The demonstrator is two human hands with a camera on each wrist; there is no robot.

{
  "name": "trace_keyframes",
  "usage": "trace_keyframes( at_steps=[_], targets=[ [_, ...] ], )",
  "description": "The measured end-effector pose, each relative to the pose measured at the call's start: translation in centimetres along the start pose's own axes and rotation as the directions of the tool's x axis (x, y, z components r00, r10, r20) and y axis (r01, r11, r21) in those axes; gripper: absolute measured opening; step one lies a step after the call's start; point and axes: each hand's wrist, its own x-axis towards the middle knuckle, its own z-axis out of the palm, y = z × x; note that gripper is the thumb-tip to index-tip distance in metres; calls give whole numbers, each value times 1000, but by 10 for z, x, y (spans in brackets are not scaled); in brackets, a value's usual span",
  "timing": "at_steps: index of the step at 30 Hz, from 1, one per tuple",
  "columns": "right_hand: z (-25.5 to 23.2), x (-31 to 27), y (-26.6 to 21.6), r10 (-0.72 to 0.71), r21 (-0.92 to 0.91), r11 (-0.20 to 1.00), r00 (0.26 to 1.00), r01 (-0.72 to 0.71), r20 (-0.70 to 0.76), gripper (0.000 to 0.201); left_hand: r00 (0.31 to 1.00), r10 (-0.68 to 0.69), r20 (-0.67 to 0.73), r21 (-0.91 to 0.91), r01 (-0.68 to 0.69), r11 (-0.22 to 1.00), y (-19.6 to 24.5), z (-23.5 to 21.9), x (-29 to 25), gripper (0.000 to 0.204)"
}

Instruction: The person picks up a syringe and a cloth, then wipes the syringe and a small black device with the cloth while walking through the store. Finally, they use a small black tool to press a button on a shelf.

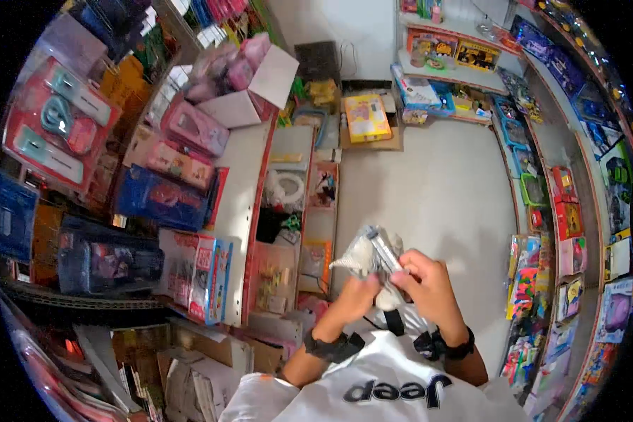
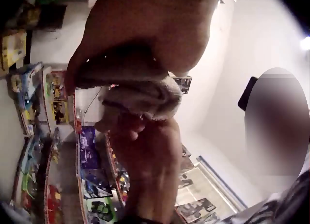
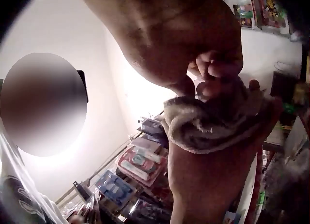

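Both hands are together in front of the chest in the head view, at a bunched pale grey-white cloth (image 1: 359, 254). My left hand (image 1: 355, 299) grips the cloth from the left. On the other side my right hand (image 1: 429, 285) curls its fingers and thumb at the lower end of a narrow silvery object (image 1: 385, 252), which lies against the cloth; its kind does not show. From the left wrist, the folded cloth (image 2: 145, 95) appears between the two hands. The right wrist view has the thick cloth fold (image 3: 203, 129) below the right hand's fingertips, over the left hand.
Shelves of packaged goods (image 1: 190, 176) line the left, with an open white carton (image 1: 260, 91) on top. More shelves with toys (image 1: 570, 204) run along the right. A cardboard box with a yellow package (image 1: 367, 118) stands on the pale floor (image 1: 429, 183) ahead.
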Motion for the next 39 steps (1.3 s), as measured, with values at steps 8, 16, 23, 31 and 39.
trace_keyframes(
  at_steps=[8,16,23,31,39],
  targets=[
    [-3,-49,11,34,-179,983,998,-42,-43,16,958,100,-269,-261,-173,950,15,26,-1,52],
    [1,-111,31,-149,-182,975,982,127,-113,13,979,180,-95,23,-179,984,11,75,-67,36],
    [6,-221,103,-124,-23,992,969,122,-212,17,810,570,-135,641,-367,674,0,100,-170,28],
    [40,-334,105,-379,205,899,922,388,-80,31,967,253,-35,-24,-254,967,8,135,-328,35],
    [86,-455,108,-306,-56,952,930,301,-206,37,966,199,-165,-72,-213,974,-9,166,-451,35]
  ],
)
